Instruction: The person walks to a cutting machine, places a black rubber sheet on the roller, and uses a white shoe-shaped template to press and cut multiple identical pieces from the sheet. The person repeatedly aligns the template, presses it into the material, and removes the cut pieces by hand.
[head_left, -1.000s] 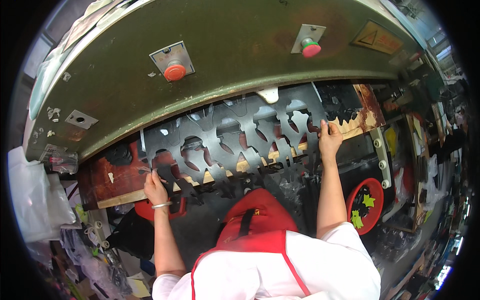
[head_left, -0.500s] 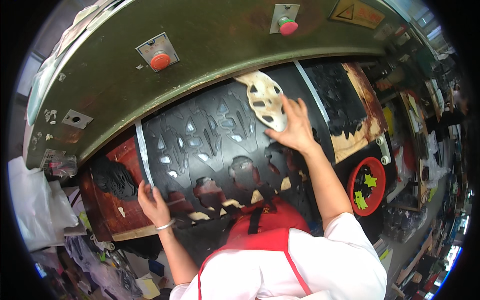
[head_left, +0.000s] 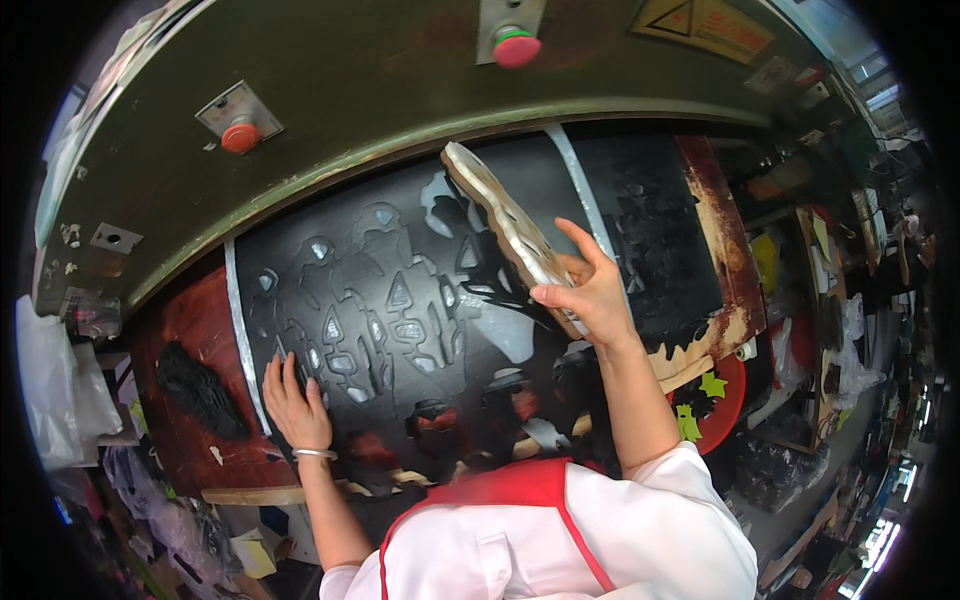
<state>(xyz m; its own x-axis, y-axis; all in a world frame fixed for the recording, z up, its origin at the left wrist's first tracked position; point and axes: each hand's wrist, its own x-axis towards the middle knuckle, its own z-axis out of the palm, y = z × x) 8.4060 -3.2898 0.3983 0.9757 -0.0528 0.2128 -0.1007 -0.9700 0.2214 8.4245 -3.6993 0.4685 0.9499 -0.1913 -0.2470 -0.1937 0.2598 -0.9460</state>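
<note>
A black sheet [head_left: 530, 175] lies across the work surface, scored with several shoe-upper-like outlines whose small openings show pale. My right hand [head_left: 590, 290] grips the near end of an off-white cutting die [head_left: 505, 232] between thumb and fingers. The die is tilted up on its edge above the sheet, so its thickness shows, and a fresh-looking cut outline lies beneath it. My left hand [head_left: 298, 410] rests on the left part of the sheet, fingers spread and holding nothing. Along its near side the sheet is ragged with cut-out gaps.
A green machine beam [head_left: 380, 90] with red push buttons [head_left: 240, 135] spans the far side. Left of the sheet sits a stack of black pieces [head_left: 200, 390] on a reddish board [head_left: 160, 450]. A red basin [head_left: 738, 405] with black and yellow-green scraps stands at right.
The die has gone from lying nearly flat to standing tilted on edge in my right hand, uncovering the cut beneath. My left hand has slid onto the sheet.
</note>
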